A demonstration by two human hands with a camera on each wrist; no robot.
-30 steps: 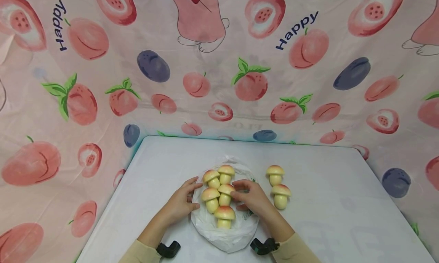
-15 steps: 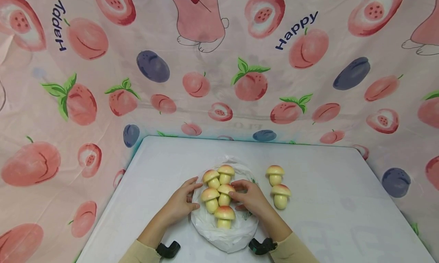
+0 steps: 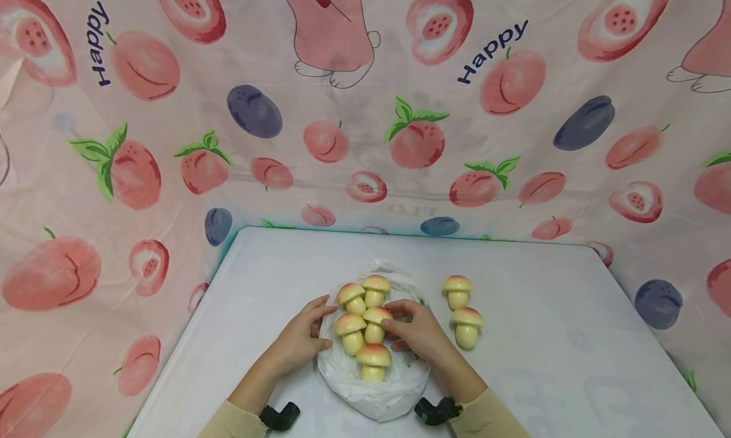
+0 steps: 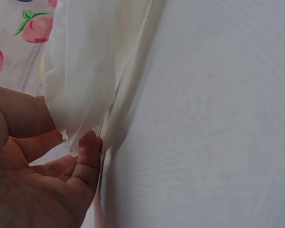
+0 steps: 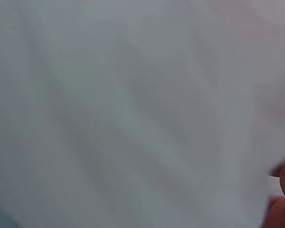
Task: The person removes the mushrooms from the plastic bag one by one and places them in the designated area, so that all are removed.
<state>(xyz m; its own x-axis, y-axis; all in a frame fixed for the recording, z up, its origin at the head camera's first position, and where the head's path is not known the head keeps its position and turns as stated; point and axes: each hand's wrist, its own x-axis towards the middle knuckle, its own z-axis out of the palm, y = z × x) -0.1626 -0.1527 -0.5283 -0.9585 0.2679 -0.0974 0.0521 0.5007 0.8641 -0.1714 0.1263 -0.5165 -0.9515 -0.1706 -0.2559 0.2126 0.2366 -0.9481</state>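
Hardly anything's moved this last second: my left hand (image 3: 300, 338) grips the bag (image 3: 377, 403), right hand (image 3: 424, 331) touches one mushroom (image 3: 374, 331) (can't tell if pinching). Five on there, two loose mushrooms (image 3: 467, 335) left, off right.

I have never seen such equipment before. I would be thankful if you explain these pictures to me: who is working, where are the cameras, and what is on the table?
No machine arm here: a person's left hand and right hand, both bare, do the work. The wide picture comes from a camera worn on the head. The two smaller ones come from cameras on the wrists, probably the black devices seen there; the right one is mostly a pale blur.

On the white table is a thin white plastic bag with five mushroom-shaped pieces in or on it. Two more pieces are to its right. The left hand seems to hold the bag's edge; the right seems to pinch one piece between thumb and fingers.
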